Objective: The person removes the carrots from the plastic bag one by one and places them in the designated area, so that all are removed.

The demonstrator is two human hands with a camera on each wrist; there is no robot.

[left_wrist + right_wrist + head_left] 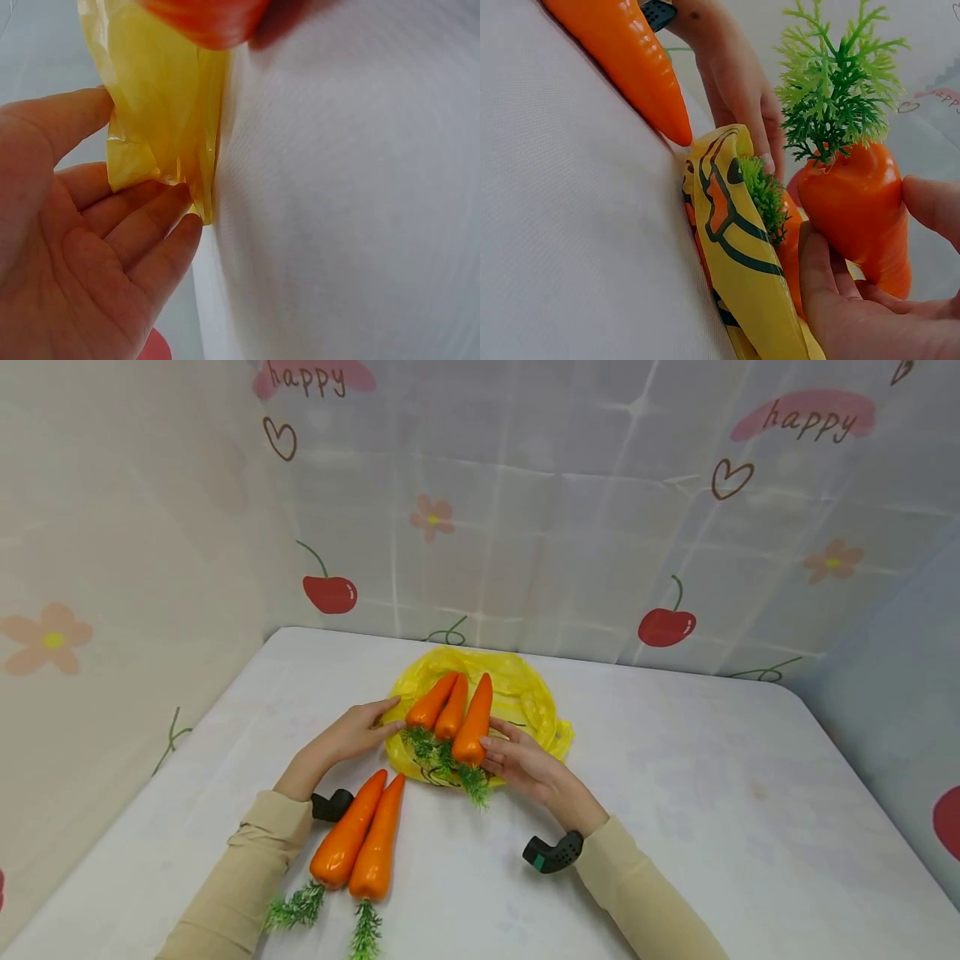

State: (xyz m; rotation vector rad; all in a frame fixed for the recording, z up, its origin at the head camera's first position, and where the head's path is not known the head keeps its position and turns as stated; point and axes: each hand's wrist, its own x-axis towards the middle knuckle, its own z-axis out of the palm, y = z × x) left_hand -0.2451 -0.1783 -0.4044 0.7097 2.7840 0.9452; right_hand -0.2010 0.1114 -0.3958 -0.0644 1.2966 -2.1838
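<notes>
Beige sleeves (243, 868) nearest. Two loose carrots (347, 839) side by side on white tabletop (712, 793), leafy tops toward person, tips toward bag. Right hand (528, 768) pinches third carrot (474, 727) between thumb and fingers, over yellow bag (517, 664). Left hand (356, 731) unclenched, fingers extended, touching bag's left edge. Two further carrots (431, 703) lie in bag. Behind: pale backdrop (540, 552) printed with cherries, hearts, "happy".

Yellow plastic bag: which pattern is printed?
Bag: dark lines, orange patches; clearest in the right wrist view.
</notes>
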